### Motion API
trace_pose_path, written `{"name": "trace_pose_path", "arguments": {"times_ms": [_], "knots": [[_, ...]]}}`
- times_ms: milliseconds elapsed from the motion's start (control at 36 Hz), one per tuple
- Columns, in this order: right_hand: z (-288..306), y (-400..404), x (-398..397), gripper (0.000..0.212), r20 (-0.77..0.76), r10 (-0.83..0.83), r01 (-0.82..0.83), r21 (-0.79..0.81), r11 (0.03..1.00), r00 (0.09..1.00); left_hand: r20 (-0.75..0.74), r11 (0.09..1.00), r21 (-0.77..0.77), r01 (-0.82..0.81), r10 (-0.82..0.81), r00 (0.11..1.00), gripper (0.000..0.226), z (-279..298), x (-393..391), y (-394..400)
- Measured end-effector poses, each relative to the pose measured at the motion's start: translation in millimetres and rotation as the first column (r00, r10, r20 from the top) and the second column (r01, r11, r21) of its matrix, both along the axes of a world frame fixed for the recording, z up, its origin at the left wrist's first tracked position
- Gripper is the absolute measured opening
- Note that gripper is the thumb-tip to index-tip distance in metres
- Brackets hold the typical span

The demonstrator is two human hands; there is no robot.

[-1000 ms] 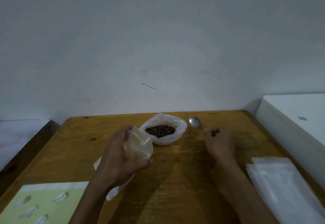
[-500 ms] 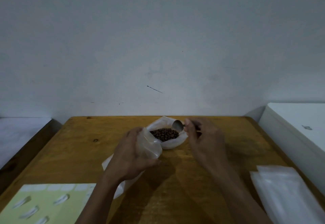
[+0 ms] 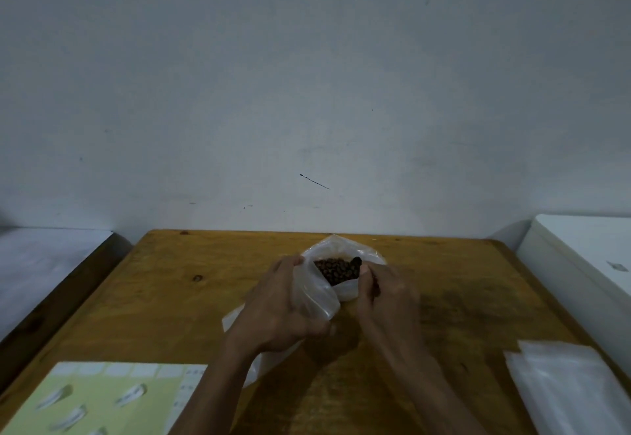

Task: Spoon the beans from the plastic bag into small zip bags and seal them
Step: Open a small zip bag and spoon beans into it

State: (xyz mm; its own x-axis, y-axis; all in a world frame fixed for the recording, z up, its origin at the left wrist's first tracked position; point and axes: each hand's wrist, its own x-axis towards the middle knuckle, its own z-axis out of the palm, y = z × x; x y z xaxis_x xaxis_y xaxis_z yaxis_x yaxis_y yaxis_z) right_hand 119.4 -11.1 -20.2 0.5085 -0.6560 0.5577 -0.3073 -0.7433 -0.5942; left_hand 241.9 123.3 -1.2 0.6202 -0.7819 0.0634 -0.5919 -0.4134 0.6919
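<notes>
A clear plastic bag (image 3: 341, 245) with its mouth rolled open stands on the wooden table (image 3: 177, 284), filled with brown beans (image 3: 333, 269). My left hand (image 3: 283, 305) grips a small clear zip bag (image 3: 316, 298), held just left of the bean bag with its mouth facing the beans. My right hand (image 3: 386, 293) holds the spoon (image 3: 356, 261), fingers curled round the handle. The spoon's bowl is dipped into the beans at the bag's right side; only its dark tip shows.
A stack of clear zip bags (image 3: 566, 390) lies at the table's near right. A pale green sheet (image 3: 99, 397) with small printed shapes lies at the near left. More plastic (image 3: 232, 320) lies under my left hand. A white appliance (image 3: 587, 257) stands to the right, a wall behind.
My right hand picked the spoon off the table and carried it left into the beans. My left hand brought the small zip bag closer to the bean bag.
</notes>
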Motion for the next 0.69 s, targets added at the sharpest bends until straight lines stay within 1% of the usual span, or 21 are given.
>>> {"name": "trace_pose_path", "arguments": {"times_ms": [83,139,167,194,250,306,333,361,417,583,694], "knots": [[-2.6,-1.4,-1.2,0.019,0.078,-0.05,0.045,0.054,0.997,0.996,-0.007,1.0,-0.007,-0.004,0.004,1.0,0.12,-1.9,-0.1,0.9],[-4.7,-1.0,-1.8,0.023,0.119,-0.087,0.063,0.188,0.98,0.989,-0.007,1.0,-0.021,-0.013,0.013,1.0,0.119,-3.1,-0.8,1.2],[-5.5,-0.9,-1.3,0.025,0.139,-0.127,0.082,0.29,0.953,0.982,-0.003,1.0,-0.026,-0.017,0.017,1.0,0.119,-3.6,-1.3,1.2],[-5.6,-1.0,-0.7,0.027,0.162,-0.172,0.093,0.407,0.909,0.972,0.001,0.999,-0.029,-0.02,0.02,1.0,0.12,-4.2,-1.7,1.4],[-5.6,-2.1,0.2,0.026,0.229,-0.25,0.055,0.625,0.779,0.941,0.01,0.999,-0.034,-0.026,0.026,1.0,0.12,-5.6,-2.4,2.0],[-3.2,-3.9,0.4,0.024,0.301,-0.324,-0.028,0.769,0.638,0.897,0.015,0.999,-0.044,-0.029,0.029,0.999,0.121,-6.9,-2.4,3.1],[-2.1,-5.3,0.0,0.023,0.331,-0.36,-0.066,0.809,0.584,0.872,0.018,0.998,-0.051,-0.03,0.031,0.999,0.121,-7.3,-2.5,3.8],[-0.8,-6.8,-0.8,0.022,0.355,-0.391,-0.097,0.833,0.545,0.849,0.021,0.998,-0.06,-0.034,0.035,0.999,0.12,-7.7,-2.6,4.4],[1.5,-10.2,-2.6,0.017,0.377,-0.417,-0.133,0.852,0.506,0.827,0.028,0.996,-0.072,-0.047,0.049,0.998,0.119,-7.9,-3.0,4.8],[9.0,-15.4,-6.0,0.013,0.405,-0.397,-0.157,0.835,0.528,0.824,0.047,0.994,-0.06,-0.091,0.094,0.994,0.122,-9.6,-2.6,2.8],[15.5,-15.9,-8.8,0.013,0.439,-0.384,-0.205,0.831,0.516,0.812,0.049,0.989,-0.086,-0.121,0.125,0.991,0.117,-10.7,-2.7,0.8]]}}
